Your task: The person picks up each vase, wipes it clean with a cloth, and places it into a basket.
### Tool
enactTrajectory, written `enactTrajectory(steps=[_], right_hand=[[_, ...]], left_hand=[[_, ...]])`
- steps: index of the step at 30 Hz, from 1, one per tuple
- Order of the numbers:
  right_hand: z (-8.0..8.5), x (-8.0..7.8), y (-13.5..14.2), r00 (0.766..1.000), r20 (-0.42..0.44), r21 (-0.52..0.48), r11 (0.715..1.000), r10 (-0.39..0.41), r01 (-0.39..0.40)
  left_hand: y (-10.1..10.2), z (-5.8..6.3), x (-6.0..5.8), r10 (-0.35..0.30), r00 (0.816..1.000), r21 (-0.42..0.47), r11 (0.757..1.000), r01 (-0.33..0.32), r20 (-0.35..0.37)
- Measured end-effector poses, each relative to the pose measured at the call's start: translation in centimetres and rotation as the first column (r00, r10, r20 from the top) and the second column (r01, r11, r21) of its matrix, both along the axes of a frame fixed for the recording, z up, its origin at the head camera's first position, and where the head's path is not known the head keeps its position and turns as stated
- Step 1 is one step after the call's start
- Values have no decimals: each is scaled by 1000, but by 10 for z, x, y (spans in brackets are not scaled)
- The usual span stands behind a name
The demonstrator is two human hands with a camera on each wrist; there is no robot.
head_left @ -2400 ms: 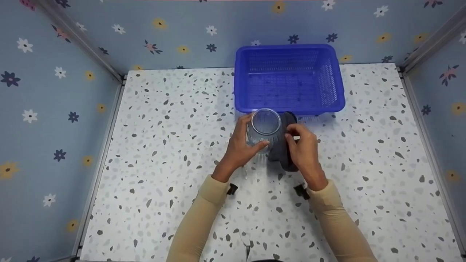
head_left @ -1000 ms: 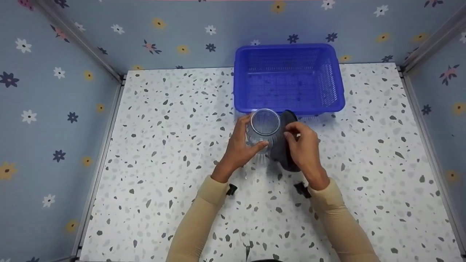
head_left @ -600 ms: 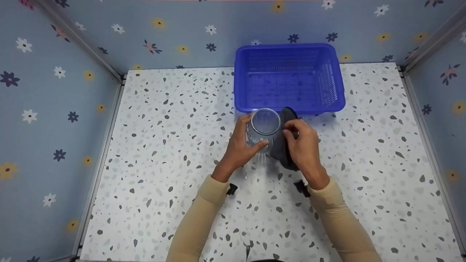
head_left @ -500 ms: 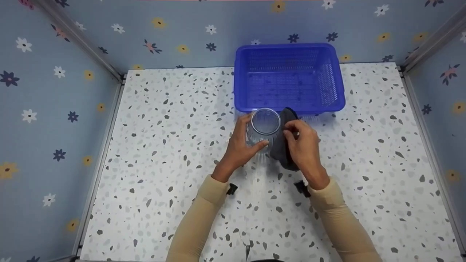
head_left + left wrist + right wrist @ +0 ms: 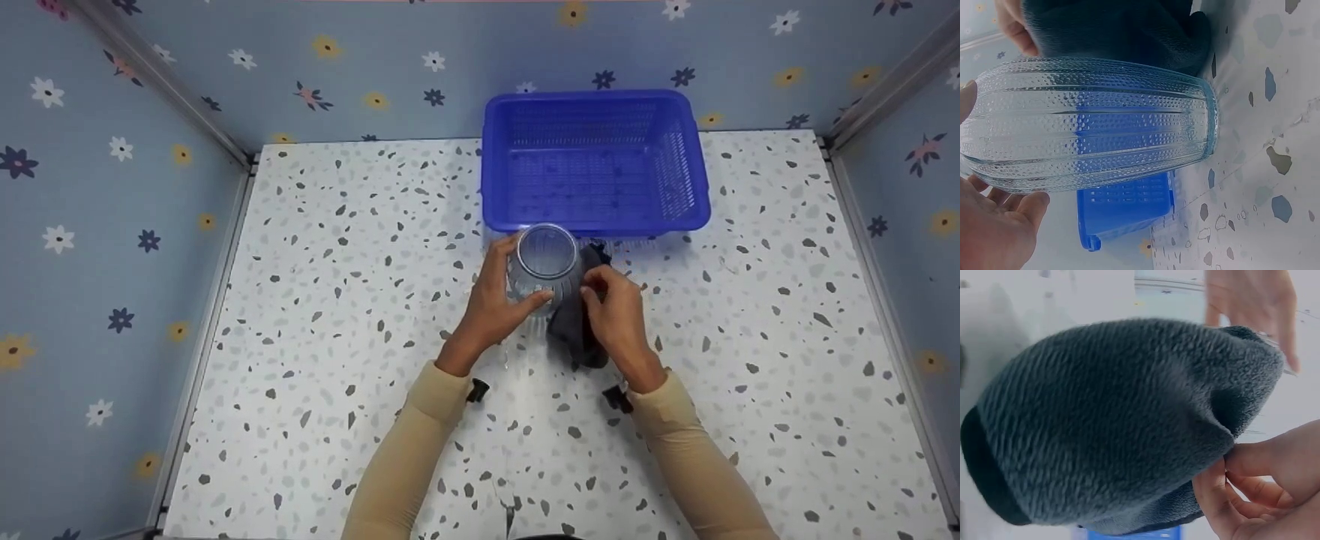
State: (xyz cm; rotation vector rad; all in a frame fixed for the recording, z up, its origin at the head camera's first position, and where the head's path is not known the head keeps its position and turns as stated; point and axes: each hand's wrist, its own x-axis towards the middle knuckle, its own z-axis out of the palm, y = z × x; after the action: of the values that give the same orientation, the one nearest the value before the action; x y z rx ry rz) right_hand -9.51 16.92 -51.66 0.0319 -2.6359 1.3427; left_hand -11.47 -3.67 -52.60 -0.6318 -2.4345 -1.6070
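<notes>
A clear ribbed glass vase [image 5: 546,289] with a bumpy texture stands upright in front of the blue basket. In the left wrist view the vase [image 5: 1095,124] appears sideways, its base close to the tabletop. My left hand [image 5: 495,304] holds it around the upper left side, thumb across the front. A dark grey towel [image 5: 574,337] hangs along the vase's right side. My right hand [image 5: 619,315] pinches a fold of it between thumb and fingers. The right wrist view shows the plush towel [image 5: 1100,422] with a black edge band, covering most of the vase there.
A blue plastic basket [image 5: 694,223] with slotted walls stands at the back, directly behind the vase. Flower-patterned walls [image 5: 360,67] enclose the speckled white table [image 5: 345,247] at the back and both sides. A small black mount [image 5: 617,398] sits at each wrist.
My right hand has slid down and slightly left along the vase, pulling the towel toward me; its top end now hangs lower and more bunched. The left hand and vase have stayed put.
</notes>
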Motion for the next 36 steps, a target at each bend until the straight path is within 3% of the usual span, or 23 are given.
enactTrajectory(steps=[10,16,21,36], right_hand=[[-36,-5,-3,992,120,70,997,30,-39],[-40,-6,-3,990,135,73,997,28,-38],[-27,-4,-2,990,138,32,999,9,-14],[36,2,1,998,-61,-55,998,-4,1]], left_hand=[[0,-1,0,-6,1000,4,1000,6,8],[0,-1,0,-3,1000,-6,1000,3,-6],[0,0,0,-6,1000,-11,1000,6,-4],[-1,1,-1,-9,1000,1,1000,9,2]])
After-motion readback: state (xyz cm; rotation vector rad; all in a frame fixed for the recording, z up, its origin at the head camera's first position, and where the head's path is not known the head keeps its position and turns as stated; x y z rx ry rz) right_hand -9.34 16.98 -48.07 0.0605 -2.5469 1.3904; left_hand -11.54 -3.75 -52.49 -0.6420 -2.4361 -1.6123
